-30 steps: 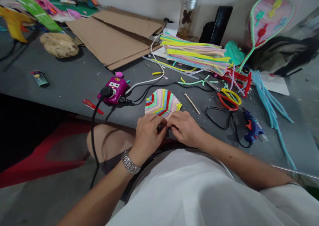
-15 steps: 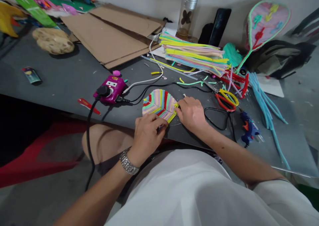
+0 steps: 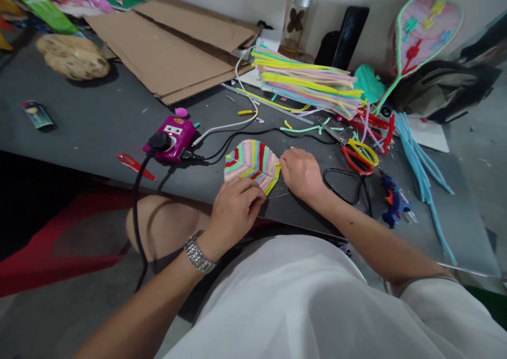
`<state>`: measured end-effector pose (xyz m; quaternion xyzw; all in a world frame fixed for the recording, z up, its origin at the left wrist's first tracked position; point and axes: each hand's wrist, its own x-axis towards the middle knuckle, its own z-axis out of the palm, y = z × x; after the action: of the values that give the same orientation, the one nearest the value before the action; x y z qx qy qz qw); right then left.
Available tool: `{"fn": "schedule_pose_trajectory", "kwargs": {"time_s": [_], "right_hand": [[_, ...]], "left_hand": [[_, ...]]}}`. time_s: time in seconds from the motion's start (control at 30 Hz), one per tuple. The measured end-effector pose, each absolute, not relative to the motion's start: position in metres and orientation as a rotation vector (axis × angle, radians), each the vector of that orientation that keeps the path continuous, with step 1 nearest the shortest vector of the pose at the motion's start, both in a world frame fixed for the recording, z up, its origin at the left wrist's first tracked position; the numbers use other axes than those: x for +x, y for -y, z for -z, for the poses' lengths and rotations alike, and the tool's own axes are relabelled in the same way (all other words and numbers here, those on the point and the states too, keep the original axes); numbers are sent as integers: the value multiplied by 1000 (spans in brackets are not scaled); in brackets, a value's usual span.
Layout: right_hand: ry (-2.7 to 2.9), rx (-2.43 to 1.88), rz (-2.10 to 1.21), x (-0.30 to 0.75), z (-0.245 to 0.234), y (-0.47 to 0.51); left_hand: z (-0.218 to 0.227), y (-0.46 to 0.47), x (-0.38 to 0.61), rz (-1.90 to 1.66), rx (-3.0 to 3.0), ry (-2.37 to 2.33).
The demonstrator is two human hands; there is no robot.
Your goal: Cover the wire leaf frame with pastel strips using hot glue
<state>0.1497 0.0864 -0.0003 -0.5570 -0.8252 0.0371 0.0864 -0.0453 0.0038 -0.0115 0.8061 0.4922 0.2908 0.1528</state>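
A fan-shaped craft piece [image 3: 250, 160] of striped coloured pipe cleaners lies near the table's front edge. My left hand [image 3: 236, 209], with a metal watch at the wrist, pinches its lower edge with curled fingers. My right hand [image 3: 301, 172] rests at the piece's right rim, fingers closed against it and a thin wire there. A thin stick's end shows just beyond the right hand's knuckles.
A purple power strip [image 3: 173, 137] with black and white cords lies left of the piece. Red-and-yellow scissors [image 3: 359, 157], a blue glue gun [image 3: 393, 202], a bundle of pipe cleaners [image 3: 307, 83], cardboard sheets [image 3: 174, 50], a glass bottle [image 3: 296, 18] and a red cutter [image 3: 135, 166] crowd the grey table [image 3: 91, 126].
My right hand slid from beside the left hand up to the craft piece's right rim. The left hand kept its pinch on the lower edge.
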Motion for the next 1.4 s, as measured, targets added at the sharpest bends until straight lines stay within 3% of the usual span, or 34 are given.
{"fn": "schedule_pose_trajectory", "kwargs": {"time_s": [0.3,0.5,0.8,1.07,1.2,1.4], "right_hand": [[2307,-1686,-418,153,-4,-96],[2143,-1516,-500,196,-31,-75],[1469,-2392,-45,338,-41,53],[1225,-2705,-197,341,-29,42],[1007,-2486,-370,364,-16,36],[799,-1625,-761,352,-31,46]], "left_hand": [[10,-8,-49,-763,2393,-1351],[7,-13,-52,-740,2375,-1291],[19,-16,-57,-799,2453,-1210],[23,-11,-54,-904,2565,-1226],[16,-9,-54,-870,2483,-1249],[10,-10,-57,-823,2285,-1244]]}}
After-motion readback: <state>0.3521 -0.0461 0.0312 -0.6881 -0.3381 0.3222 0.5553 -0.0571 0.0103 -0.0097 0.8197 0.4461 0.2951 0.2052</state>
